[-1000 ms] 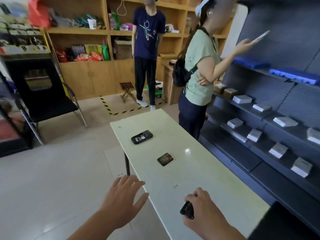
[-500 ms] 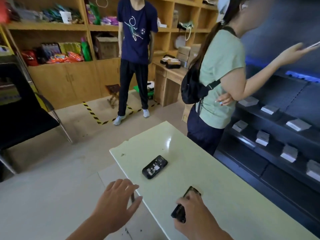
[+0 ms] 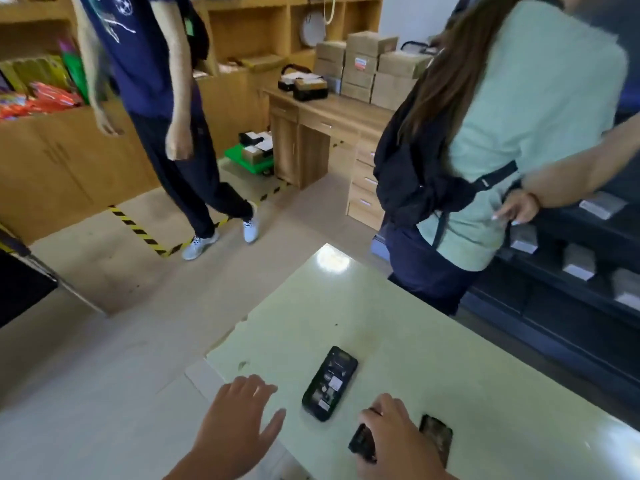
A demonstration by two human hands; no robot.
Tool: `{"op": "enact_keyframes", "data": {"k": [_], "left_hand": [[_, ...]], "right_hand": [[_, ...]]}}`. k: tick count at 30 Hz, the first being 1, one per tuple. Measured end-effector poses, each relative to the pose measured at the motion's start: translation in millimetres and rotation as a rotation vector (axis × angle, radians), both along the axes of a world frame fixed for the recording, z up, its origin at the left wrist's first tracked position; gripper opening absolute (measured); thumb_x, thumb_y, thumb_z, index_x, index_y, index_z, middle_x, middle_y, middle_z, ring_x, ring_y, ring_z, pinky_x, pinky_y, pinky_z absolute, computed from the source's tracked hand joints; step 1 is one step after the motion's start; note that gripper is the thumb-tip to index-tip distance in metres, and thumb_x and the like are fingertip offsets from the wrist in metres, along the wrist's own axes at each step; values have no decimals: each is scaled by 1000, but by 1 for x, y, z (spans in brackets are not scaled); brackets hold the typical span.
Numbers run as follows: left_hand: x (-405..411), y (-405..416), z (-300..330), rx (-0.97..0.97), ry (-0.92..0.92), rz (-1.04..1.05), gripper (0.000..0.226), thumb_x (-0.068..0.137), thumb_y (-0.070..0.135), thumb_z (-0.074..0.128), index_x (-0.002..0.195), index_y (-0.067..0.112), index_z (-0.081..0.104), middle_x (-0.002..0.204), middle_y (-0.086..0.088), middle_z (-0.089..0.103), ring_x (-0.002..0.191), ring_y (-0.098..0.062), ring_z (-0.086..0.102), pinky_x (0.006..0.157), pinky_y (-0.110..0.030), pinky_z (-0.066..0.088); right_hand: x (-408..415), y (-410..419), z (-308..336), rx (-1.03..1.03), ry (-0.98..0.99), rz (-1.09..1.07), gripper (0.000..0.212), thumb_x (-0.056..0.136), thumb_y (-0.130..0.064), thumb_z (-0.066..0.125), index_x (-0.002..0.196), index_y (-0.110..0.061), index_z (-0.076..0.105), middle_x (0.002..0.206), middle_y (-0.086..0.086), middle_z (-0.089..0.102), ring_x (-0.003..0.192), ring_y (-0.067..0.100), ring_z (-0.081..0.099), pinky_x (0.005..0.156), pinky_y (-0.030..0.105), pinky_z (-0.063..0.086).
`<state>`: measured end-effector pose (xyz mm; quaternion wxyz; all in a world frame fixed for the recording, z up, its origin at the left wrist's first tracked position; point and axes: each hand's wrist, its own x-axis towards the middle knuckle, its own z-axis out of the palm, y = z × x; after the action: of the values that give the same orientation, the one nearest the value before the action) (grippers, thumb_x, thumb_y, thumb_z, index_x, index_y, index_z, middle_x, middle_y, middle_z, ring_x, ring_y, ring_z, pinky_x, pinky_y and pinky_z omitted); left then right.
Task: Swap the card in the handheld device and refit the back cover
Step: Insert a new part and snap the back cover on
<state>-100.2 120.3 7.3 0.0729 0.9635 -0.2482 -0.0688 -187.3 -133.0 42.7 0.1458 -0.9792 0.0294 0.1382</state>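
A black handheld device [image 3: 330, 383] lies on the pale green table [image 3: 398, 327], back side up with its inner parts exposed. My left hand [image 3: 239, 420] hovers open at the table's left edge, just left of the device. My right hand [image 3: 391, 434] is closed around a small black piece [image 3: 362, 443], low over the table to the device's right. Another flat black piece [image 3: 437, 434], possibly the back cover, lies on the table right beside my right hand.
A person in a green top with a black bag [image 3: 512, 140] stands at the table's far right corner. Another person in a navy shirt [image 3: 156, 109] stands on the floor beyond. Dark shelving with small boxes [image 3: 578, 261] runs along the right. A wooden desk [image 3: 322, 133] is behind.
I have moved closer to the table, and the device now lies near my hands. My right hand, still holding the small black piece, has come down beside the flat black piece.
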Motion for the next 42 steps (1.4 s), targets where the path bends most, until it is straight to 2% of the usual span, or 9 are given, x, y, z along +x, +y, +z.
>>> {"op": "enact_keyframes", "data": {"k": [4, 7, 10, 21, 29, 32, 35, 38, 42], "left_hand": [[40, -54, -37, 26, 107, -29, 62, 86, 61, 39, 118, 18, 70, 109, 0, 69, 97, -19, 66, 84, -36, 57], [53, -105, -72, 41, 234, 20, 85, 85, 69, 29, 148, 11, 38, 137, -7, 49, 124, -25, 48, 103, -37, 44], [54, -139, -106, 94, 325, 105, 97, 85, 72, 40, 154, 7, 16, 142, -10, 37, 129, -27, 39, 107, -36, 40], [72, -153, -111, 0, 515, 252, 90, 63, 64, 67, 132, 15, 36, 123, -7, 43, 113, -25, 47, 93, -35, 49], [59, -126, -39, -509, 1109, 207, 83, 45, 45, 95, 114, 20, 55, 106, 0, 71, 89, -12, 71, 70, -24, 55], [48, -127, 2, -718, 1229, 146, 79, 50, 41, 97, 117, 12, 67, 99, -7, 81, 92, -21, 76, 82, -34, 60], [46, -134, 45, -885, 1309, 170, 67, 64, 49, 88, 116, 11, 73, 102, -11, 81, 95, -24, 76, 80, -36, 59], [43, -140, 78, -951, 1507, 216, 54, 94, 60, 52, 117, 18, 76, 108, -15, 77, 95, -29, 72, 81, -37, 55], [39, -148, 102, -1058, 1674, 252, 67, 96, 65, 33, 118, 18, 76, 108, -14, 76, 92, -31, 72, 73, -39, 61]], "right_hand": [[6, 5, -10, -79, -27, -87, 37, 72, -46, 54, 102, -29, 68, 111, 0, 49, 108, 19, 55, 65, 24, 38], [2, 8, -25, -2, -3, -202, 33, 48, -53, 52, 69, -34, 69, 80, -5, 56, 66, 13, 64, 49, 14, 39], [-5, 12, -39, -29, 31, -289, 32, 44, -51, 61, 71, -35, 70, 78, -4, 57, 62, 13, 65, 48, 15, 50], [-13, 8, -30, 28, 1, -427, 38, 54, -50, 54, 83, -32, 70, 85, 0, 60, 71, 18, 68, 55, 17, 51], [-19, -1, 18, 150, -224, -366, 48, 70, -51, 69, 117, -44, 62, 109, -8, 61, 96, 8, 64, 78, 18, 57], [-20, -3, 51, 194, -307, -287, 62, 79, -53, 69, 138, -47, 51, 126, -20, 51, 118, -5, 46, 96, 8, 42], [-19, -2, 77, 254, -389, -248, 68, 78, -53, 68, 141, -50, 42, 133, -37, 37, 130, -12, 33, 100, 9, 39], [-14, 3, 87, 233, -473, -236, 58, 76, -49, 74, 131, -37, 61, 138, -22, 53, 131, -5, 41, 99, 20, 49], [-3, 6, 94, 122, -517, -165, 45, 77, -48, 73, 116, -25, 72, 130, -8, 67, 121, 13, 57, 101, 27, 52]]}}
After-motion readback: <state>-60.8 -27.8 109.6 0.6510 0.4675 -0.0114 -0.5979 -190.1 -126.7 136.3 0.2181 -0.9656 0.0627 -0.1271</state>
